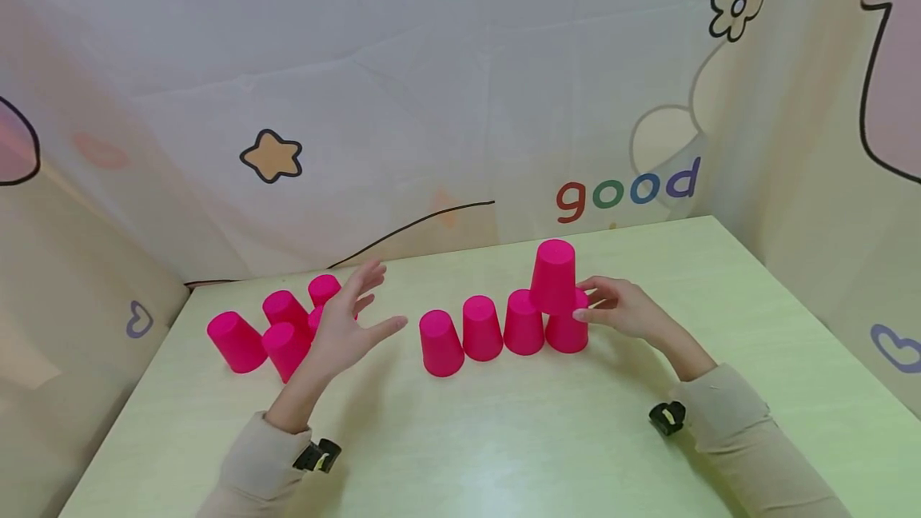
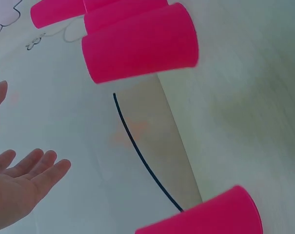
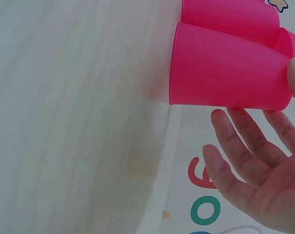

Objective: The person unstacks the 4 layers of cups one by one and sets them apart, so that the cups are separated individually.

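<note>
Upside-down pink cups stand in a row across the middle of the table, the leftmost cup [image 1: 442, 344] set slightly nearer. An upper cup [image 1: 554, 276] rests over the two right-hand cups of that row. My right hand [image 1: 620, 308] is at the right end, its thumb over the side of the rightmost cup [image 3: 230, 68] and its fingers spread loosely beside it. My left hand [image 1: 348, 334] is raised with thumb and fingers apart, nothing in it. It is between the row and a left group of pink cups [image 1: 237, 342], partly covering that group.
The pale wooden table [image 1: 489, 446] meets a printed cloth backdrop [image 1: 432, 102] along its far edge. Cloth also hangs at both sides. A black wrist clip [image 1: 318, 455] sits at the left cuff, another black clip [image 1: 667, 418] at the right.
</note>
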Available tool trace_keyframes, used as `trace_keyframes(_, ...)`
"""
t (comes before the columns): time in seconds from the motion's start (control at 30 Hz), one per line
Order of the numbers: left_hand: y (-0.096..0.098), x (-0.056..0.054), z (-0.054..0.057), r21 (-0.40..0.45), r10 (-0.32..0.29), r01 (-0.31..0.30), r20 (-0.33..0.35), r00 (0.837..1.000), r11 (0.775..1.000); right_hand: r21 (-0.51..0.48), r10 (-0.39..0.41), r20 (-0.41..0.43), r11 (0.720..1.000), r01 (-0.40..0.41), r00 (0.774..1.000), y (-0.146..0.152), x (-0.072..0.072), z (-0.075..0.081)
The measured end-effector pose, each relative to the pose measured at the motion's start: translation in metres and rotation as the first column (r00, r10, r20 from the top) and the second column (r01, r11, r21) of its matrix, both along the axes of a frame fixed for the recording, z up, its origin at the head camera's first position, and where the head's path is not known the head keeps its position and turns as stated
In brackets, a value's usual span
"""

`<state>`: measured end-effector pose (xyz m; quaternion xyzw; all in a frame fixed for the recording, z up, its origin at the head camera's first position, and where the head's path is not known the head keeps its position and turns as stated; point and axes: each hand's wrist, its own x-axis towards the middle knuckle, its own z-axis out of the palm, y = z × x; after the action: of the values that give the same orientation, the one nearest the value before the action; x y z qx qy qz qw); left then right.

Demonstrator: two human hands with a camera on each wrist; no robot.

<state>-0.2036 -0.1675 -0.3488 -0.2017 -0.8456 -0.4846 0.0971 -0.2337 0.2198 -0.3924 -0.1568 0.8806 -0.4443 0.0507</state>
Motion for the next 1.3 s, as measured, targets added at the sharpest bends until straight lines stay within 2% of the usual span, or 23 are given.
trace_keyframes(0.23, 0.024, -0.007, 0.001, 0.05, -0.033, 0.033, -0.003, 0.999, 0.998, 0.002, 0.002, -0.006, 1.0, -0.002, 1.0, 0.001, 0.0, -0.001)
trace_keyframes(0.4, 0.042, -0.009, 0.005, 0.114, -0.048, 0.045, 0.022, 0.999, 0.992, -0.002, 0.005, -0.005, 1.0, -0.005, 1.0, 0.001, 0.0, -0.001)
trace_keyframes(0.67, 0.068, -0.018, 0.001, 0.232, -0.068, 0.062, 0.018, 0.998, 0.971, 0.003, 0.0, 0.0, 1.0, 0.0, 1.0, 0.0, 0.0, -0.001)
trace_keyframes(0.9, 0.095, -0.022, 0.0, 0.291, -0.094, 0.087, 0.01, 0.996, 0.953, 0.003, -0.007, 0.013, 1.0, 0.007, 1.0, 0.001, 0.0, -0.001)
trace_keyframes(1.17, 0.123, -0.028, -0.002, 0.361, -0.079, 0.052, 0.061, 0.995, 0.931, 0.001, -0.005, 0.012, 1.0, 0.005, 1.0, 0.002, -0.001, -0.001)
trace_keyframes(1.3, 0.135, -0.032, -0.004, 0.344, -0.067, 0.03, 0.096, 0.993, 0.939, 0.0, -0.003, 0.012, 1.0, 0.003, 1.0, 0.002, 0.0, -0.001)
